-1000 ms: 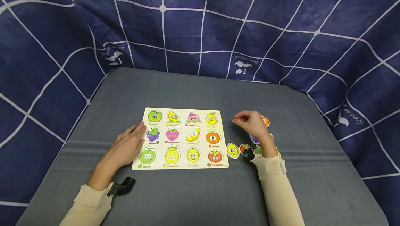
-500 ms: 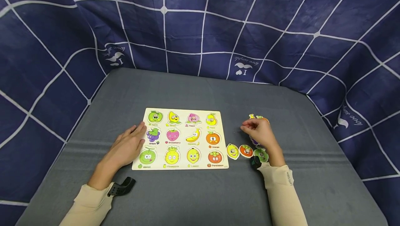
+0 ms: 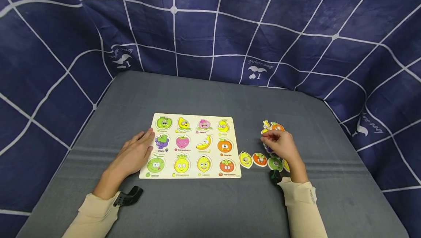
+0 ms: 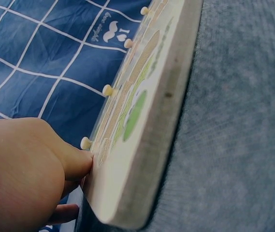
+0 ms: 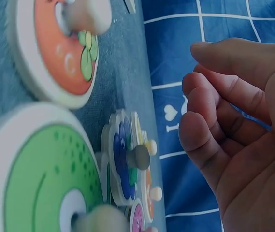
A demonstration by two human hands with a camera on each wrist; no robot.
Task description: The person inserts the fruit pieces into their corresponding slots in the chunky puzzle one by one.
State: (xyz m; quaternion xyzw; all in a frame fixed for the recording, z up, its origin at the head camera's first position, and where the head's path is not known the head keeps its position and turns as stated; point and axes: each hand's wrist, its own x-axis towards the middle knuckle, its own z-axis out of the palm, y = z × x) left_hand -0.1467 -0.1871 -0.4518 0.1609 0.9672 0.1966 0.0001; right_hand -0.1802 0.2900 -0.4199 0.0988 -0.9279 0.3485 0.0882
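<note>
A cream fruit puzzle board (image 3: 193, 159) lies flat, with rows of smiling printed fruits. My left hand (image 3: 135, 153) rests along its left edge, fingers extended; the left wrist view has fingertips right at the board's edge and a row of knobs (image 4: 108, 90). Over the loose pieces to the board's right hovers my right hand (image 3: 283, 147), fingers loosely curled and holding nothing. Around it lie a banana piece (image 3: 265, 126), an orange piece (image 3: 277, 127) and a melon piece (image 3: 275, 163). A grape piece (image 5: 123, 157) is mostly hidden beneath this hand in the head view.
Between board and melon piece sit a lemon piece (image 3: 245, 159) and a persimmon piece (image 3: 260, 159). A yellow piece (image 3: 286, 165) shows by the right wrist. Grey cloth (image 3: 197, 208) covers the table; a blue checked curtain (image 3: 210, 29) surrounds its back and sides.
My right hand has moved right and slightly toward me, away from the board, uncovering the banana, orange and melon pieces. The left hand has stayed put.
</note>
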